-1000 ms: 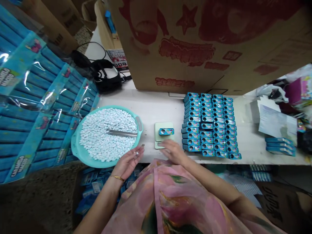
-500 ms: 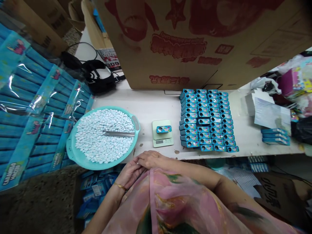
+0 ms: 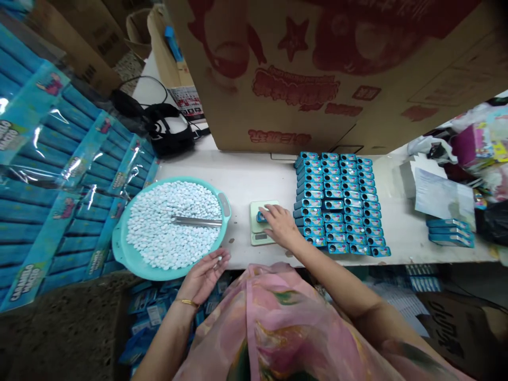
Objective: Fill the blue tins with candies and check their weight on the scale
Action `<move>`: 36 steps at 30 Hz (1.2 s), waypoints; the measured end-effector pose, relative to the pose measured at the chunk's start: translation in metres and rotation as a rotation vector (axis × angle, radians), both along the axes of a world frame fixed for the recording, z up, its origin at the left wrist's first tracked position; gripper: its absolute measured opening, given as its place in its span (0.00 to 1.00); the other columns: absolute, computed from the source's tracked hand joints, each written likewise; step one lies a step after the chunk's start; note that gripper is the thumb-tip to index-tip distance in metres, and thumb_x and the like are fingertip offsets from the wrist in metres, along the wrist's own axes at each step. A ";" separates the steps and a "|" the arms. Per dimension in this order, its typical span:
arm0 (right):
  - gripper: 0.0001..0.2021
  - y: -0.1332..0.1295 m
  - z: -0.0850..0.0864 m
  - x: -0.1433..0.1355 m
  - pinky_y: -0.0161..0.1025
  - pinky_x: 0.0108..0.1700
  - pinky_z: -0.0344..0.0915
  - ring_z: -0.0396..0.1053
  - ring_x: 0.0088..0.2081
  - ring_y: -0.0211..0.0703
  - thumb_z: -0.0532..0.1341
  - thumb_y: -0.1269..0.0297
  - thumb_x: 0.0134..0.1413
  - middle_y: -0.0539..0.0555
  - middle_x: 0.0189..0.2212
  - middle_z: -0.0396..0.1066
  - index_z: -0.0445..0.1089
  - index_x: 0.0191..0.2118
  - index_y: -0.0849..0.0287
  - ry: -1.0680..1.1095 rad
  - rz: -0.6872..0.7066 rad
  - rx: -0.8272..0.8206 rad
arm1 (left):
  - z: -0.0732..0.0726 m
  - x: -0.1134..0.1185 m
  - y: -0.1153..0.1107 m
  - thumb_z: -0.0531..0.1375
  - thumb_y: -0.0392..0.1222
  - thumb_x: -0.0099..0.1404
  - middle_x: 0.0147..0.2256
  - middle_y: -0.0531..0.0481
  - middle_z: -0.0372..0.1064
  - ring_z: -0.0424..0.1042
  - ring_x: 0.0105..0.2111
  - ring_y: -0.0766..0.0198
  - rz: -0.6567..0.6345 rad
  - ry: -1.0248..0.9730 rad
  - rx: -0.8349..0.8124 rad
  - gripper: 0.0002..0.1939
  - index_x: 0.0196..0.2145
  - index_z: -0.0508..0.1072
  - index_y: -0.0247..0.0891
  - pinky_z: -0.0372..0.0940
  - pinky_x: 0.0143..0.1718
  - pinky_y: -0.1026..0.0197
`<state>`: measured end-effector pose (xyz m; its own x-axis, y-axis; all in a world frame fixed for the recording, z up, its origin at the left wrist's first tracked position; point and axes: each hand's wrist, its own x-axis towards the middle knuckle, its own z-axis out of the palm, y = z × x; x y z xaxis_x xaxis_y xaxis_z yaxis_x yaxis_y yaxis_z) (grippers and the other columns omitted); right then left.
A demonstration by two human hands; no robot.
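My right hand (image 3: pixel 281 225) reaches over the pale green digital scale (image 3: pixel 260 238), its fingers closed around a small blue tin (image 3: pixel 260 217) on the weighing plate. Most of that tin is hidden under the fingers. Palm up by the front edge of the table, my left hand (image 3: pixel 204 275) has its fingers curled, with a small white candy (image 3: pixel 219 258) at the thumb tip. Just beyond it is a turquoise basin (image 3: pixel 116 241) full of white candies (image 3: pixel 159 227). A metal scoop or tube (image 3: pixel 198 221) lies on the candies.
Rows of blue tins (image 3: pixel 337 217) stand right of the scale. A large cardboard box (image 3: pixel 293 116) blocks the back. Blue packs in clear plastic (image 3: pixel 75 174) fill the left. A black strapped device (image 3: pixel 170 129) lies behind the basin; flat blue boxes (image 3: pixel 450 233) are stacked far right.
My hands were together at the table edge and have come apart. The right moved forward onto the tin on the scale; the left turned palm up beside the basin. The view shifted slightly.
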<state>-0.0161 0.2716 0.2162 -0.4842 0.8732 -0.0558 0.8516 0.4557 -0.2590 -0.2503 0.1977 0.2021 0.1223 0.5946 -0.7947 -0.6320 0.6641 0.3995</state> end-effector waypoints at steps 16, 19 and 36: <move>0.22 0.251 -0.045 -0.011 0.39 0.44 0.56 0.57 0.48 0.45 0.56 0.70 0.49 0.56 0.50 0.59 0.56 0.53 0.55 -0.075 -0.103 -0.074 | -0.008 0.001 0.001 0.52 0.25 0.52 0.33 0.48 0.72 0.71 0.36 0.63 0.264 0.147 -0.115 0.15 0.34 0.70 0.40 0.69 0.35 0.67; 0.25 0.232 -0.033 0.021 0.40 0.47 0.54 0.54 0.50 0.46 0.56 0.68 0.50 0.57 0.53 0.55 0.54 0.55 0.57 -0.054 -0.086 -0.041 | -0.010 0.004 0.004 0.52 0.25 0.53 0.33 0.47 0.72 0.72 0.35 0.63 0.245 0.158 -0.130 0.15 0.36 0.70 0.37 0.69 0.34 0.67; 0.10 -0.082 -0.023 0.127 0.39 0.34 0.55 0.57 0.35 0.43 0.52 0.74 0.52 0.56 0.35 0.64 0.68 0.36 0.59 -0.281 -0.109 -0.033 | 0.015 0.021 0.043 0.50 0.24 0.54 0.31 0.41 0.71 0.71 0.30 0.66 -0.068 0.144 0.015 0.12 0.31 0.72 0.29 0.69 0.31 0.69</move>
